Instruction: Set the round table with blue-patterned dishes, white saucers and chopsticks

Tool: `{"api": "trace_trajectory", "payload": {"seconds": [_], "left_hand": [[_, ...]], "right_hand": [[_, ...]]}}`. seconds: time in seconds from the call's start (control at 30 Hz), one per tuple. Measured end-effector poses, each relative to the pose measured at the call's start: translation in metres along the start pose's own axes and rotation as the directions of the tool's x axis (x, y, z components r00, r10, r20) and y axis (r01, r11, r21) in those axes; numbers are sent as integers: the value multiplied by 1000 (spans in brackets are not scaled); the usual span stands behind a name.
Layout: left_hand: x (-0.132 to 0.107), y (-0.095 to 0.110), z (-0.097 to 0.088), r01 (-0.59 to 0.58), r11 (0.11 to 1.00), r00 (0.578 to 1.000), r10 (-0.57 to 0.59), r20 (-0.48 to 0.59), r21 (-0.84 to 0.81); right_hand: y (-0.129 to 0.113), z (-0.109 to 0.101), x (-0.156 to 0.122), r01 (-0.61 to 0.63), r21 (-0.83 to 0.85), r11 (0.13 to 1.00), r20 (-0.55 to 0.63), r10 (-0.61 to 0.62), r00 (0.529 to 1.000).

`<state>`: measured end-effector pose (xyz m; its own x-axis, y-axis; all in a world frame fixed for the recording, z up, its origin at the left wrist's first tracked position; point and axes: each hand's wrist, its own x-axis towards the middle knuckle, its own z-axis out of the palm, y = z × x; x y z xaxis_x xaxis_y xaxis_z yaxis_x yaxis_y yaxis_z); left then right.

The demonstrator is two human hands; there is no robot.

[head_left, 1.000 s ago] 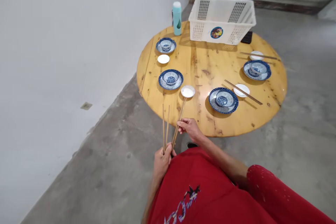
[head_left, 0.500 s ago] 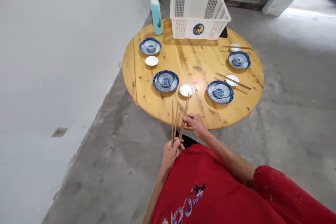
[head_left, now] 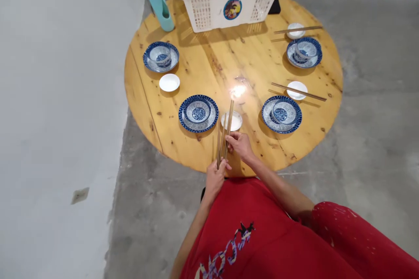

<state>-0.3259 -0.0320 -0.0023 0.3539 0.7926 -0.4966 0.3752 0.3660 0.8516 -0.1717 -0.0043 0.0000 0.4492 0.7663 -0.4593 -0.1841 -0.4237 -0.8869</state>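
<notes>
Near the table's front edge, my left hand (head_left: 216,175) is closed around the lower ends of a few wooden chopsticks (head_left: 219,144). My right hand (head_left: 240,144) pinches another pair of chopsticks (head_left: 230,118), whose tips reach up across a small white dish (head_left: 235,121); whether they touch it I cannot tell. Left of that dish stands a glass bowl (head_left: 197,111) on a blue-patterned plate (head_left: 198,128). To the right is a similar plate (head_left: 282,129) with its bowl (head_left: 284,112). Chopsticks (head_left: 309,94) rest across the white dish (head_left: 297,87) behind it.
A round wooden table (head_left: 209,74) carries further settings: a plate (head_left: 161,68) and dish (head_left: 169,83) at left, a plate (head_left: 304,63) and dish with chopsticks (head_left: 314,28) at right. A white basket (head_left: 209,13) and turquoise bottle (head_left: 157,0) stand at the back. A wall (head_left: 59,96) runs along the left.
My body and both hands have come closer to the table. The chopsticks in my hands now reach over its front part, the right pair crossing the white dish.
</notes>
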Motion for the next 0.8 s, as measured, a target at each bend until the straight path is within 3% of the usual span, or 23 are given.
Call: {"api": "trace_trajectory", "payload": {"seconds": [0.13, 0.23, 0.43, 0.57, 0.67, 0.8], "left_hand": [[17, 11, -3, -169, 971, 985, 170, 8, 172], [27, 18, -12, -246, 924, 969, 243, 45, 293], [52, 21, -34, -315, 870, 947, 264, 183, 379], [68, 21, -65, -338, 880, 931, 262, 253, 334], [76, 22, -103, -309, 902, 943, 248, 223, 302], [84, 18, -162, -295, 908, 953, 258, 158, 297]], "right_hand": [[-8, 0, 12, 26, -169, 985, -71, -39, 997], [-15, 3, 18, 23, -206, 978, -106, -45, 993], [-24, 16, 26, 17, -204, 979, -154, -49, 987], [-31, 20, 26, -17, -307, 952, -215, -52, 975], [-40, 15, 27, -90, -540, 837, -277, -75, 958], [-50, 11, 32, -245, -821, 516, -329, -75, 941]]}}
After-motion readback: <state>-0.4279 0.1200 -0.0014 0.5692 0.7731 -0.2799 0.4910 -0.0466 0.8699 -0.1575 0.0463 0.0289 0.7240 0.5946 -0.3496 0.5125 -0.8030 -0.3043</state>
